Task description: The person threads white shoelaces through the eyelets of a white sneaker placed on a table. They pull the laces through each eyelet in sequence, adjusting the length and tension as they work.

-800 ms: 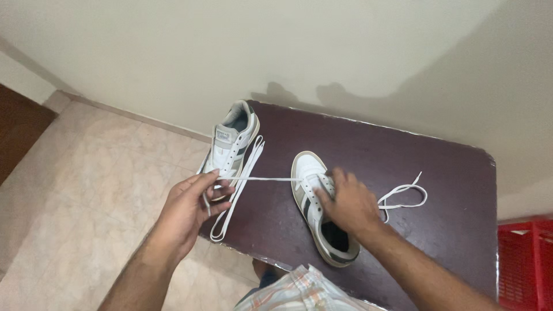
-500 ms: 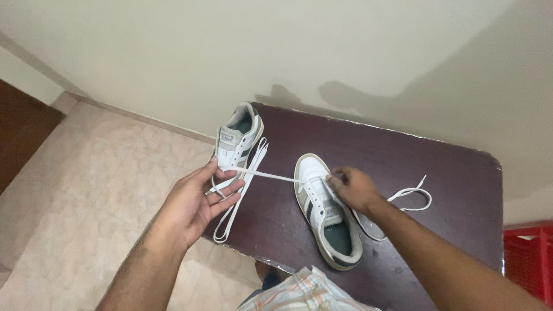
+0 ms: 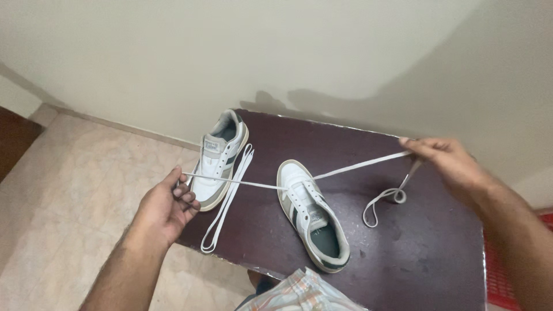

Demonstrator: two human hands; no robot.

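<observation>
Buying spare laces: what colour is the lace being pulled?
White lace; head view shows it best.

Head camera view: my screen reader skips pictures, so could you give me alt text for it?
Both hands, left hand and right hand, pull a white lace taut through a white and grey shoe on a dark table. A second shoe sits beside a loose lace.
</observation>
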